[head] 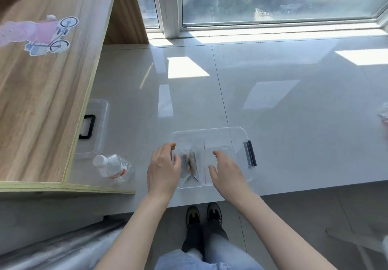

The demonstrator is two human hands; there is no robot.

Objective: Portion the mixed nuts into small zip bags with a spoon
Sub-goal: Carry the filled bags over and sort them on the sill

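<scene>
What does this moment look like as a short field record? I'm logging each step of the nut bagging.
surface: glossy pale ledge by a window
container: clear plastic box, dark latch on its right end
contents: zip bag with some nuts, red seal line
left hand: at the box's left end, fingers curled, grip unclear
right hand: open over the box
nearby: water bottle to the left
spoon: not visible

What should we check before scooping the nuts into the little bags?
1. Clear box within reach near the ledge's front edge: ok.
2. Nuts in the box: ok, a small packet lies inside.
3. Zip bag ready: cannot tell; a red-striped bag lies in the box, open or sealed unclear.
4. Spoon at hand: not ok, none visible.
5. Left hand and right hand free: ok, both hover open over the box.
6. Water bottle out of the way: ok, it lies left of the box.
</scene>
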